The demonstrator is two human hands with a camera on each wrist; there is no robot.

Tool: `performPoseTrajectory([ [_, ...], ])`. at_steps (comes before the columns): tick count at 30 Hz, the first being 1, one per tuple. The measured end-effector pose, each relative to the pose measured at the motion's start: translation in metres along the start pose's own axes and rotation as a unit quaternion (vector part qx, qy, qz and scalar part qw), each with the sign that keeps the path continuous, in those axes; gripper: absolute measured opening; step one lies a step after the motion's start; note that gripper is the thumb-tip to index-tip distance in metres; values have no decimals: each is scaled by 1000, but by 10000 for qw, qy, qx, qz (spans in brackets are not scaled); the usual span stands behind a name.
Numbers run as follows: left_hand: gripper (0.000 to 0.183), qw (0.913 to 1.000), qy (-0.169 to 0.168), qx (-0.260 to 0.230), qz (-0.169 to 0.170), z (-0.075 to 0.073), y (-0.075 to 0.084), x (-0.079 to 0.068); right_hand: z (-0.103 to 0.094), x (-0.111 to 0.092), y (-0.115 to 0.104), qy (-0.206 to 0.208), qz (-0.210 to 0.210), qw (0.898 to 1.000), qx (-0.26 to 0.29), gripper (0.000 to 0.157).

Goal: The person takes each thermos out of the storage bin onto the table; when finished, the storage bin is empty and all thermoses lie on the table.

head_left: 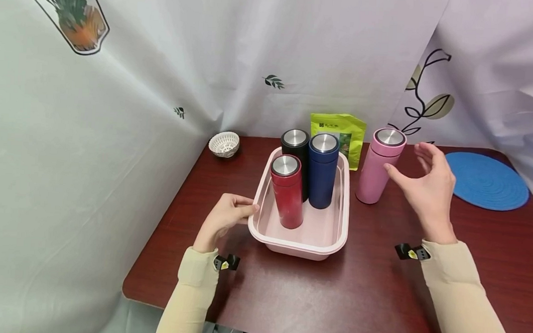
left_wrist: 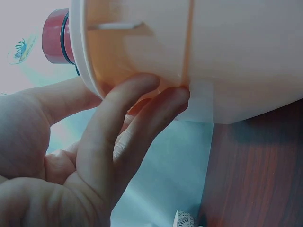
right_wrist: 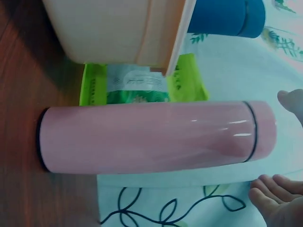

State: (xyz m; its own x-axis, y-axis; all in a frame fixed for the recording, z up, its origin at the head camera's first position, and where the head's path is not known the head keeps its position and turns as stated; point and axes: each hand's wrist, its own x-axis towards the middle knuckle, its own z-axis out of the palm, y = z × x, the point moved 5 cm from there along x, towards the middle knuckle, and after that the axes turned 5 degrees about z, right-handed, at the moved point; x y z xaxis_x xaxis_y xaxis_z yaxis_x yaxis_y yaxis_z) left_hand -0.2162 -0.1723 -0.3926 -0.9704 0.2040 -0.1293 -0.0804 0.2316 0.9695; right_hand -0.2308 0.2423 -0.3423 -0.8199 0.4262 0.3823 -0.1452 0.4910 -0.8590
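A pink tub (head_left: pixel 308 241) stands mid-table and holds three upright flasks with steel lids: red (head_left: pixel 286 192), black (head_left: pixel 296 148) and blue (head_left: pixel 322 172). My left hand (head_left: pixel 225 219) grips the tub's left rim. In the left wrist view its fingers (left_wrist: pixel 142 118) curl under the rim of the tub (left_wrist: pixel 227 61), below the red flask (left_wrist: pixel 54 35). A pink flask (head_left: pixel 377 167) stands on the table to the right of the tub. My right hand (head_left: pixel 430 187) hovers beside it with its fingers spread. In the right wrist view the fingertips (right_wrist: pixel 272 189) stay clear of the pink flask (right_wrist: pixel 151 137).
A green pouch (head_left: pixel 347 133) leans against the curtain behind the tub. A blue round mat (head_left: pixel 487 180) lies at the far right and a small white basket (head_left: pixel 224 144) at the back left. Patterned curtains close in the dark red table (head_left: pixel 332 300).
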Motion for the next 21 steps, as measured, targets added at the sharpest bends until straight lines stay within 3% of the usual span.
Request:
performPoseTrajectory([
  [10, 35, 9999, 23, 103, 46, -1, 2, 2, 5, -12, -26, 184, -741, 9948, 678, 70],
  [21, 35, 10000, 44, -15, -30, 0, 0, 0, 42, -29, -39, -393, -1095, 9910, 668, 69],
])
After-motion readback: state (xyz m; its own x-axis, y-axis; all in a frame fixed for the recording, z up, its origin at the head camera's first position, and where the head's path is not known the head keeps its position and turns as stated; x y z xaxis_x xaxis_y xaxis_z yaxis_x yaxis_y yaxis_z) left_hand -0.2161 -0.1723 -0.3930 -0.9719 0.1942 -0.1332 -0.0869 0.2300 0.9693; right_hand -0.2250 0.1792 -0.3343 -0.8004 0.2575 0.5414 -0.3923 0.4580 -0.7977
